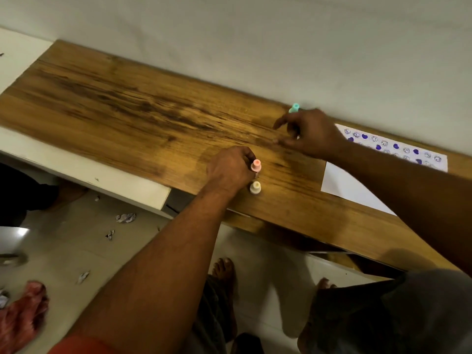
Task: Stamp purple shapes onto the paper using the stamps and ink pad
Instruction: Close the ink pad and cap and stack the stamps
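Left hand [229, 171] grips the pink stamp [256, 166] mid-frame, beside a cream stamp [255, 187]; right hand [314, 135] blurs by a teal stamp [295, 108], grip unclear. Part-stamped paper [341, 183] lies right; inking seems next, pad unseen.

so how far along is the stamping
Done: rows of purple hearts and faces fill the far part of the paper. In hand: the left hand grips the pink stamp; the right hand hovers, blurred, near the teal stamp. Left: the paper's near part is blank.
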`<state>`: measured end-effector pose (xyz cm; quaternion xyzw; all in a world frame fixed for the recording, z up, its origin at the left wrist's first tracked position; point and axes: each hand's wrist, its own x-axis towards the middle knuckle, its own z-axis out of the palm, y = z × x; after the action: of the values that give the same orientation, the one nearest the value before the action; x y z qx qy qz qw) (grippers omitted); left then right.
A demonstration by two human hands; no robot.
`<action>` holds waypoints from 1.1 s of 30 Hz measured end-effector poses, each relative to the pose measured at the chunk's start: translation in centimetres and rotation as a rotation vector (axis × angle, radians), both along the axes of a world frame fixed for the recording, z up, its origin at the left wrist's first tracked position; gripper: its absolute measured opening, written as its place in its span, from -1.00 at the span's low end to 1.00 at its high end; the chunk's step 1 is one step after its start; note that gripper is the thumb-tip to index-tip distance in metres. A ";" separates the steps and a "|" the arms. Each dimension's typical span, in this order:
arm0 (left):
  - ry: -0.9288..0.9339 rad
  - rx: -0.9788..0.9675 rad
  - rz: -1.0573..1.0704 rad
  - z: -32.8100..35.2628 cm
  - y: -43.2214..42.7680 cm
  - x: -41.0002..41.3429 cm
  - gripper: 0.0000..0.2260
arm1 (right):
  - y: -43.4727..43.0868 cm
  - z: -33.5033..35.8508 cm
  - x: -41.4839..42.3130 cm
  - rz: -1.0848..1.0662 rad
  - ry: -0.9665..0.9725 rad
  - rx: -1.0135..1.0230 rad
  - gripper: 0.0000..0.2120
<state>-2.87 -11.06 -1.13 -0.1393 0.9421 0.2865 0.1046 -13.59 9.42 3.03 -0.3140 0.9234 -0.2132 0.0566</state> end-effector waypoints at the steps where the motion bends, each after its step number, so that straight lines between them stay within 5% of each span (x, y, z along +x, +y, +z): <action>1: 0.009 0.016 0.017 0.0 0.1 0.0 -0.69 | -0.2 -0.3 1.1 0.071 -0.033 0.043 -0.66; 15: 0.058 -0.081 0.136 0.0 0.5 0.0 -0.57 | -3.7 -3.4 3.1 0.170 0.006 0.152 -0.71; 25: 0.034 -0.085 0.145 -0.7 0.1 -0.1 -0.53 | -1.9 -3.6 -2.9 -0.456 0.049 0.197 -0.62; 33: 0.021 -0.097 0.148 -0.8 0.3 -0.3 -0.55 | -0.9 -3.7 -3.7 -0.564 0.059 0.176 -0.62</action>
<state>-3.18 -10.73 -1.94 -0.2102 0.9431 0.2489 0.0664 -17.25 8.50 -0.70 -0.0451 0.9905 -0.1302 -0.0046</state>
